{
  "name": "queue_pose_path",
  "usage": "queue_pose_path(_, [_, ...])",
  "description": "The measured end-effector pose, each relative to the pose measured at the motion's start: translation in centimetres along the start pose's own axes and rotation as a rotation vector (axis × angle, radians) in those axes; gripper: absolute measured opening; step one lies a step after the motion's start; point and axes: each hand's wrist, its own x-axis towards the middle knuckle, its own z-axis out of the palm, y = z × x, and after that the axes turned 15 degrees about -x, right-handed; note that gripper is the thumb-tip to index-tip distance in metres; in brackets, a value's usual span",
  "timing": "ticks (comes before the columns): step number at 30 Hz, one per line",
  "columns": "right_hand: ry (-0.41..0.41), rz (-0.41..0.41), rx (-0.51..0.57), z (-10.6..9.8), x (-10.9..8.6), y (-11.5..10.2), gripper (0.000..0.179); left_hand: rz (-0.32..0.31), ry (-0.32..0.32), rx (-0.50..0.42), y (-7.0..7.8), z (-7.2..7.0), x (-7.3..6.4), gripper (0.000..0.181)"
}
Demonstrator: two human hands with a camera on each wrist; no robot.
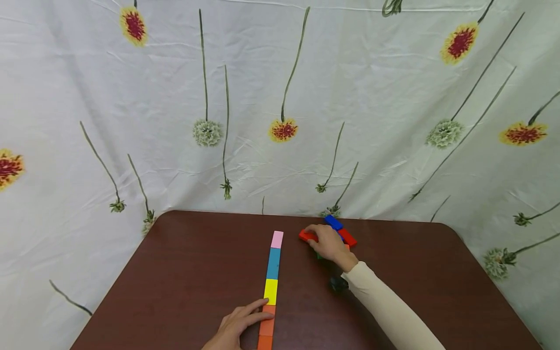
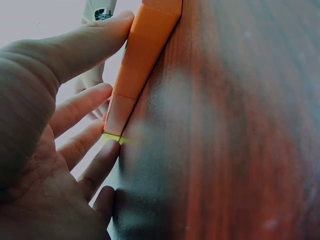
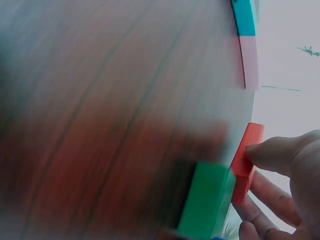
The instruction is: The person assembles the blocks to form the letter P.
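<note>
A straight row of flat coloured blocks runs away from me on the table. It has a pink block (image 1: 277,239) at the far end, then a blue-teal block (image 1: 273,263), a yellow block (image 1: 271,290) and orange blocks (image 1: 267,326). Along the row's left side lies my left hand (image 1: 236,325), its fingers extended and the fingertips at the yellow and orange blocks. Over a small pile, my right hand (image 1: 328,243) pinches a red block (image 3: 244,160) between thumb and fingers. Right beside that block is a green block (image 3: 205,200), mostly hidden in the head view.
The pile also holds a blue block (image 1: 333,222) and another red block (image 1: 348,237), partly covered by the right hand. A dark object (image 1: 338,284) shows beside the right sleeve. Behind the brown table (image 1: 197,262) hangs a flower-patterned cloth (image 1: 166,97).
</note>
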Motion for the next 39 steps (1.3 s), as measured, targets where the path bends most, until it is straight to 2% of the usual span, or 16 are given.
queue_pose_path(7, [-0.002, -0.022, -0.008, 0.2, 0.7, -1.4, 0.029, -0.056, -0.026, -0.022, 0.1, -0.1, 0.0, 0.066])
queue_pose_path(17, [-0.021, -0.043, 0.0, 1.5, 1.4, -2.4, 0.028, -0.075, -0.033, -0.034, 0.1, -0.1, 0.1, 0.066])
queue_pose_path(19, [-0.022, -0.047, 0.036, 1.7, 1.5, -2.5, 0.028, -0.075, -0.031, -0.034, 0.1, -0.1, 0.1, 0.065])
queue_pose_path(22, [-0.027, -0.035, 0.145, 1.7, 1.6, -2.6, 0.026, -0.071, -0.028, -0.031, 0.2, -0.1, 0.0, 0.064])
queue_pose_path(26, [-0.062, 0.016, 0.27, 1.3, 1.6, -2.7, 0.026, -0.058, -0.019, -0.021, 0.4, -0.1, 0.0, 0.063])
queue_pose_path(34, [-0.149, 0.123, 0.392, 1.2, 1.5, -2.7, 0.029, -0.055, -0.021, -0.016, 0.4, 0.0, 0.2, 0.061])
queue_pose_path(39, [-0.166, 0.129, 0.417, 1.3, 1.7, -2.8, 0.029, -0.059, -0.025, -0.008, 0.2, -0.1, 0.1, 0.062])
